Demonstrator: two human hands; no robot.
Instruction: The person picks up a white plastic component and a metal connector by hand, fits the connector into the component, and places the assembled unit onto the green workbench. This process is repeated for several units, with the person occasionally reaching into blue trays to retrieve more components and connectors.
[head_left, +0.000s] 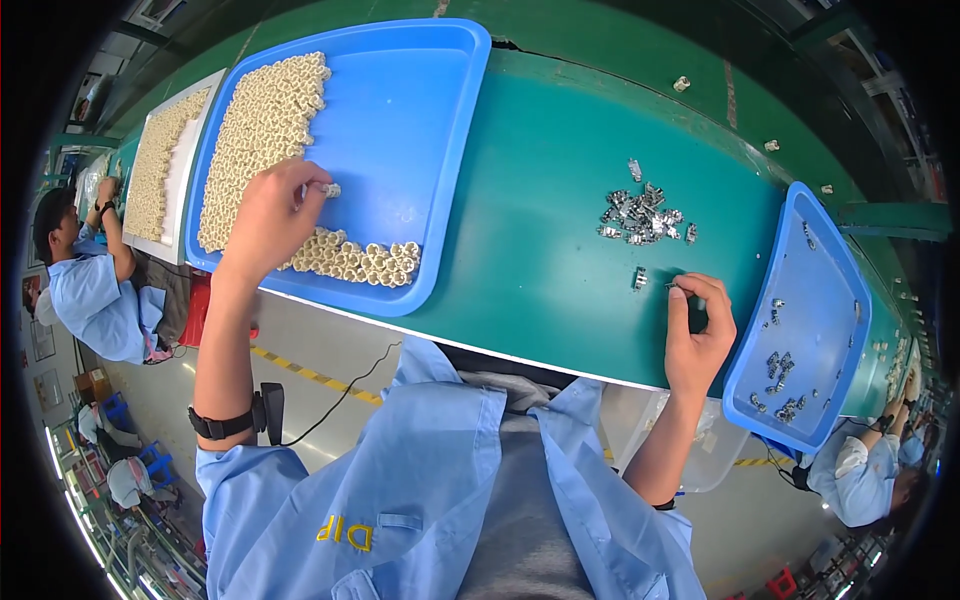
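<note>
**benchwatcher:** ok so what's each hand actually doing here?

**green_belt_guy:** Left hand [268, 218] is up over the big blue tray [400, 110], thumb and forefinger pinched on one small cream plastic part [331, 190]. It's held just above the bare blue floor of the tray, right beside the packed rows of cream parts [262, 120] that fill the tray's left side and curl along its near edge. There's a black wrist strap [225, 423] with a cord on that forearm.

**benchwatcher:** and the right?

**green_belt_guy:** Right hand [698, 338] rests on the green table [530, 240] near its front edge, fingers curled in, tips pressed together on a tiny metal piece [671, 286]. Too small to tell its shape. One loose metal clip [639, 279] lies just beside it to the left, and the pile of metal clips [640, 215] sits a bit further back on the table.

**benchwatcher:** anything else around?

**green_belt_guy:** Smaller blue tray [810, 290] just right of that hand, with a few metal bits scattered in it. A second, white tray of cream parts [165, 160] sits left of the big one. A co-worker in a light blue shirt [90, 290] is at far left.
</note>
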